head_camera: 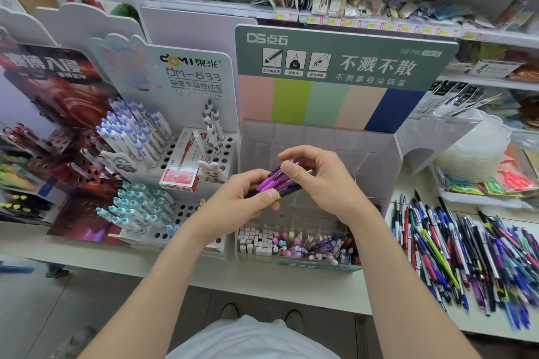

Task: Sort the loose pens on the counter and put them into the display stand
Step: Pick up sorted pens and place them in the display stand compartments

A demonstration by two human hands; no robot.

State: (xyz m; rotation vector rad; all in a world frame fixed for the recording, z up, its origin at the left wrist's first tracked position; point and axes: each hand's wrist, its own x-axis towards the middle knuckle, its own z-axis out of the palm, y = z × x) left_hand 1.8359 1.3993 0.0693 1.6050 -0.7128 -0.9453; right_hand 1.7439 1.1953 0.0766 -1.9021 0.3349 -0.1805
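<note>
Left hand (243, 198) grips purple pens (271, 182) | right hand (318, 181) pinches the same pens | above display stand (364, 148)

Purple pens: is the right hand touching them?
Touching. The head view shows fingers of the right hand pinching the purple pens, which the left hand also grips.

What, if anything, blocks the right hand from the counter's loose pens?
Probably nothing, so yes: loose pens lie uncovered right of the right hand, though it and the left hand grip purple pens.

Glossy plastic purple pens (275, 181); clear, smooth acrylic display stand (376, 160).
</note>
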